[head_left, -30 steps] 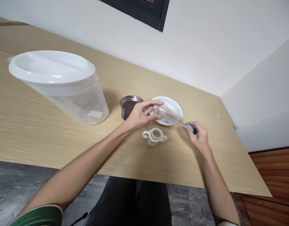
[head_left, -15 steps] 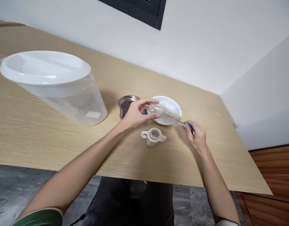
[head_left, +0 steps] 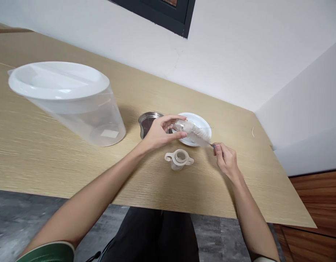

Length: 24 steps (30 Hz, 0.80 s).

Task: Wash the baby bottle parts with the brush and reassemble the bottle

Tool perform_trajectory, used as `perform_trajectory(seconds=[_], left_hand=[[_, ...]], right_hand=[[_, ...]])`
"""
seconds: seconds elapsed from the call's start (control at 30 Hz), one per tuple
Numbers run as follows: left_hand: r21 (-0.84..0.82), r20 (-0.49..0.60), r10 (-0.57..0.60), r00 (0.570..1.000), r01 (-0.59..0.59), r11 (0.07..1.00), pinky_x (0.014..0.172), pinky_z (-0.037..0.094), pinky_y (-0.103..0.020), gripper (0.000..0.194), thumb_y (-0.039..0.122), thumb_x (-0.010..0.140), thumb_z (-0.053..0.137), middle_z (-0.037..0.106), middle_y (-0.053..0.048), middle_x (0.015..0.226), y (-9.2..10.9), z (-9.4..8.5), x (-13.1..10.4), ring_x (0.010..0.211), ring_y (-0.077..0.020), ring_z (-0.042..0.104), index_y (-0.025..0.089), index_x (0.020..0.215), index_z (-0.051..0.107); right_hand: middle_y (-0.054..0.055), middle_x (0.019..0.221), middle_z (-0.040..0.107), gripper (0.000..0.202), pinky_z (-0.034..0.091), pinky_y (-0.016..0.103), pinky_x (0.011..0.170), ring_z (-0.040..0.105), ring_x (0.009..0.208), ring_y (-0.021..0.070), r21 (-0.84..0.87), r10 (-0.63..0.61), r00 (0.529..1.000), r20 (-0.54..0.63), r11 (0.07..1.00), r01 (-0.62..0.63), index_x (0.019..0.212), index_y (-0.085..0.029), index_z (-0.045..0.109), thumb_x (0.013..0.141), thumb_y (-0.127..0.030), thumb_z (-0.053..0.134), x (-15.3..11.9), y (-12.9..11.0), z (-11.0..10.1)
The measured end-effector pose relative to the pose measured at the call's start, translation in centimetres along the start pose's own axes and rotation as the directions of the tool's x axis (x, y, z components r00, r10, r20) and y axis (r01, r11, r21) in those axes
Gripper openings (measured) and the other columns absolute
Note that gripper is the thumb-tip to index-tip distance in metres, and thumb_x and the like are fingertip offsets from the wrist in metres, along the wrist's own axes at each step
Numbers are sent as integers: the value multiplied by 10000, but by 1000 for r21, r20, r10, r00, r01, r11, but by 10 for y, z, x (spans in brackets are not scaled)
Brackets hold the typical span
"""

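Note:
My left hand is wrapped round a small clear bottle, which lies on its side in the air with its mouth to the right. A white bristle brush reaches into the bottle's mouth. My right hand grips the brush's blue handle, mostly hidden by the fingers. Behind the brush is a white plate on the table. Below the bottle a clear cup-like piece with two side handles stands upright. A metal kidney-shaped tray sits behind my left hand, partly hidden.
A large clear pitcher with a white lid stands on the wooden table at the left. A small thin white piece lies at the right. White walls border the table's back, with a dark frame above.
My right hand has moved slightly left, closer to the bottle, and its fingers now cover more of the blue handle. The bristles look more blurred. The view has shifted slightly.

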<state>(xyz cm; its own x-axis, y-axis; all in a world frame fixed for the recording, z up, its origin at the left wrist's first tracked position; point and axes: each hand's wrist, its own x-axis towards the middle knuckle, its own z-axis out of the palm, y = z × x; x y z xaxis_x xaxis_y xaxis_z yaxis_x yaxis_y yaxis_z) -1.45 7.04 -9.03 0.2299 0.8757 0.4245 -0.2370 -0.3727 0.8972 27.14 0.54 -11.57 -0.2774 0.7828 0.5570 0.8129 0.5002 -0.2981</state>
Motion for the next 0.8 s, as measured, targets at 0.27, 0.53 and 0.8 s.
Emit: perform_trajectory(seconds=[0.27, 0.53, 0.8], left_hand=[[24, -148, -23, 989, 27, 999, 722, 527, -294, 543, 342, 598, 909, 743, -92, 1028, 0, 1, 2, 813, -172, 664, 154, 1071, 720], [-26, -139, -27, 990, 24, 999, 780, 549, -302, 561, 331, 574, 924, 739, -103, 1071, -1, 1, 2, 900, -194, 685, 153, 1061, 709], [-120, -63, 10, 998, -18, 993, 874, 559, -325, 611, 289, 559, 936, 719, -121, 1150, 1, 1, 2, 1026, -225, 687, 164, 1104, 690]], right_hand=[[55, 931, 717, 215, 521, 294, 713, 654, 764, 158, 21, -127, 984, -128, 991, 131, 1159, -205, 637, 965, -216, 546, 4, -3, -1], [77, 937, 657, 245, 545, 340, 720, 634, 833, 188, -7, -163, 951, -264, 986, 167, 1174, -223, 661, 938, -198, 601, 6, 4, 3], [2, 748, 667, 211, 448, 235, 509, 572, 550, 107, 69, -65, 979, -193, 994, 80, 1170, -191, 599, 971, -249, 559, -4, 10, 12]])
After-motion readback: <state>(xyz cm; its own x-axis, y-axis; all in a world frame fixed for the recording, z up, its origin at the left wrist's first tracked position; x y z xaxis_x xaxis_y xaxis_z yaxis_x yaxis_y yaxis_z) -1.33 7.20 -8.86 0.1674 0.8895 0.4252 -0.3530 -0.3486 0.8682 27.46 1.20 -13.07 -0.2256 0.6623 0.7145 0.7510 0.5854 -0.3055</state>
